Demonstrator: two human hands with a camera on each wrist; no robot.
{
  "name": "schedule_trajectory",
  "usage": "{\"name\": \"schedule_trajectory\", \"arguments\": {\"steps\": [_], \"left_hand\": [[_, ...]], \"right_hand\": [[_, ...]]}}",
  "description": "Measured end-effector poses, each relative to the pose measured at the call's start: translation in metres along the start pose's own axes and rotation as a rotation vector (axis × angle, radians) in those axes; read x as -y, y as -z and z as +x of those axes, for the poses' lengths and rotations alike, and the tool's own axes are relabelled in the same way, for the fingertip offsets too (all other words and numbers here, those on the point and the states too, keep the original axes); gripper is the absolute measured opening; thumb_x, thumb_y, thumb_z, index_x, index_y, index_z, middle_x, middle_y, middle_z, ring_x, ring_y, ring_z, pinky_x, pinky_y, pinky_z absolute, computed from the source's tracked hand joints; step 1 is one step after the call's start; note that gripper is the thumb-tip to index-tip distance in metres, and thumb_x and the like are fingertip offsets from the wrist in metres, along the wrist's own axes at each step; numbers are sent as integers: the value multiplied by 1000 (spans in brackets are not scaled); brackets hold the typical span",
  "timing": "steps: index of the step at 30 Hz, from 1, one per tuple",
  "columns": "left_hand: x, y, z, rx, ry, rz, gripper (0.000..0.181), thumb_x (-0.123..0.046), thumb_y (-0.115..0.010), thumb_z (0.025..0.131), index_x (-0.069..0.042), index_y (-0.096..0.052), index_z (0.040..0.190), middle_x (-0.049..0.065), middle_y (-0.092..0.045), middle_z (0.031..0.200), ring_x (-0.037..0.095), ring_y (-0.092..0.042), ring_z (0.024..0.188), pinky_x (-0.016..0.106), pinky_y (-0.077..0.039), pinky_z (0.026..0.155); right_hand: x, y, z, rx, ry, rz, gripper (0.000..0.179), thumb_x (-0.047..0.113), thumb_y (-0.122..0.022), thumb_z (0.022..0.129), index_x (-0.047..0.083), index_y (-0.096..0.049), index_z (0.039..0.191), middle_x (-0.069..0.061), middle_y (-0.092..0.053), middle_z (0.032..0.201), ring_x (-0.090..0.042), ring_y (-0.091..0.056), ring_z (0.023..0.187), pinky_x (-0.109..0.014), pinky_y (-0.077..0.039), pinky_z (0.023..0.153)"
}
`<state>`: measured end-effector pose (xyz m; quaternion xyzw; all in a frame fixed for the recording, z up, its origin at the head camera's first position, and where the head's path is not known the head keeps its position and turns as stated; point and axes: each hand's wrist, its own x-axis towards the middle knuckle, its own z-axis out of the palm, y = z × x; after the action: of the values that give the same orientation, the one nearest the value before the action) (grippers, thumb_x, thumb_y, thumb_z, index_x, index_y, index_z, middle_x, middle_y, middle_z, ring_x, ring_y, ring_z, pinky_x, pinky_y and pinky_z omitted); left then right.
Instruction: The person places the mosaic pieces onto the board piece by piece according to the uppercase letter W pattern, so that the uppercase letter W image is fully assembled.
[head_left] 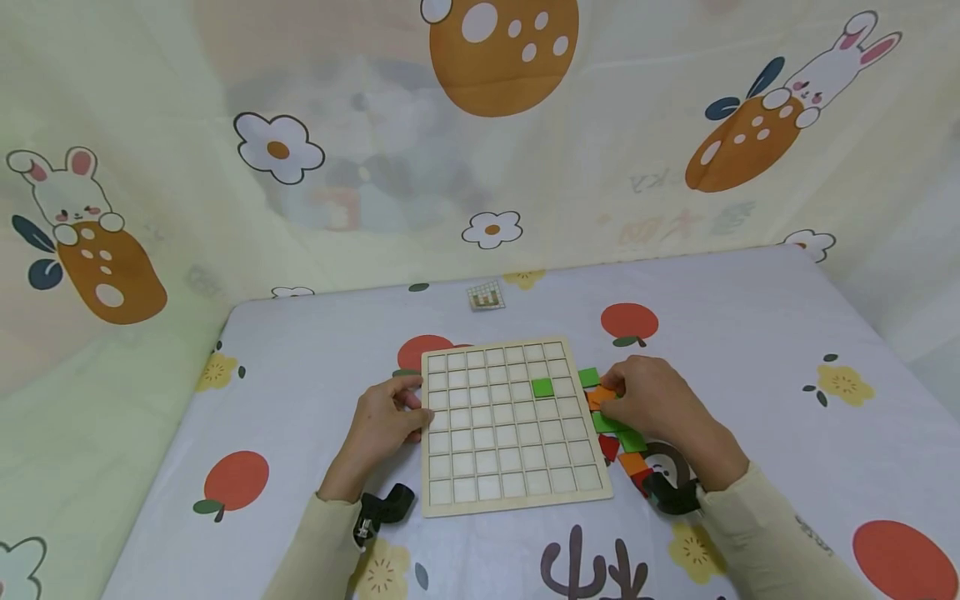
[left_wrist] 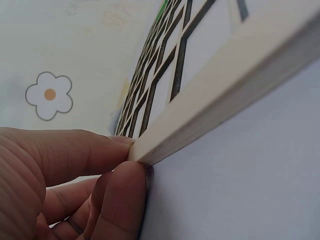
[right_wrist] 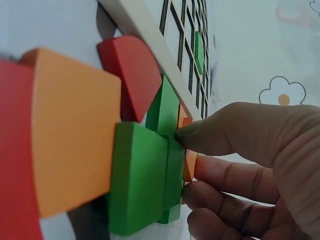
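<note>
A square wooden grid board [head_left: 517,507] lies in the middle of the table, with one green tile [head_left: 542,387] in a cell toward its upper right. My left hand [head_left: 381,421] pinches the board's left edge between thumb and fingers; the left wrist view shows the thumb [left_wrist: 90,152] on top of the frame. Beside the board's right edge, my right hand [head_left: 660,404] has thumb and fingers around an orange tile [right_wrist: 190,165] in a loose pile. Green tiles [right_wrist: 139,177], another orange tile [right_wrist: 75,130] and a red rounded piece [right_wrist: 131,75] lie close to it.
A small card with a grid picture [head_left: 486,297] lies behind the board. The white tablecloth [head_left: 750,333] is printed with fruit and flowers, and a patterned curtain [head_left: 375,167] hangs along the back. Black wrist cameras [head_left: 384,510] sit at both cuffs.
</note>
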<state>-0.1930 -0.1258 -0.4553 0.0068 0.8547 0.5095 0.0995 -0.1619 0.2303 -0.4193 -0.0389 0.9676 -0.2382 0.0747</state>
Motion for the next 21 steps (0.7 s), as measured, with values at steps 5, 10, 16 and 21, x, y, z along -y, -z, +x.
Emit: {"name": "schedule_trajectory", "arguments": {"steps": [5, 10, 16, 21], "left_hand": [[1, 0, 0, 2, -1, -9, 55, 3, -78, 87, 1, -62, 139, 11, -63, 91, 16, -64, 60, 27, -58, 55], [1, 0, -1, 2, -4, -12, 55, 3, -78, 87, 2, -62, 139, 11, -63, 91, 16, -63, 60, 27, -58, 54], [0, 0, 0, -2, -10, -5, 55, 3, -78, 86, 1, -63, 139, 10, -63, 91, 16, -64, 60, 26, -58, 54], [1, -1, -1, -1, -15, -1, 54, 4, -78, 86, 3, -63, 138, 11, -63, 90, 16, -63, 59, 26, -57, 53]], "right_hand": [[1, -2, 0, -8, -8, 13, 32, 12, -77, 83, -5, -76, 109, -13, -74, 100, -24, -59, 85, -29, -49, 61], [2, -3, -2, -16, -28, 36, 29, 12, -77, 83, -3, -75, 108, -10, -71, 96, -25, -58, 86, -29, -49, 62], [3, -4, -3, -24, -30, 44, 31, 11, -76, 83, -4, -76, 110, -11, -71, 98, -26, -58, 88, -29, -49, 63], [4, -5, -3, -22, -17, 49, 36, 9, -74, 82, -7, -75, 114, -15, -73, 101, -25, -58, 86, -29, -48, 59]]}}
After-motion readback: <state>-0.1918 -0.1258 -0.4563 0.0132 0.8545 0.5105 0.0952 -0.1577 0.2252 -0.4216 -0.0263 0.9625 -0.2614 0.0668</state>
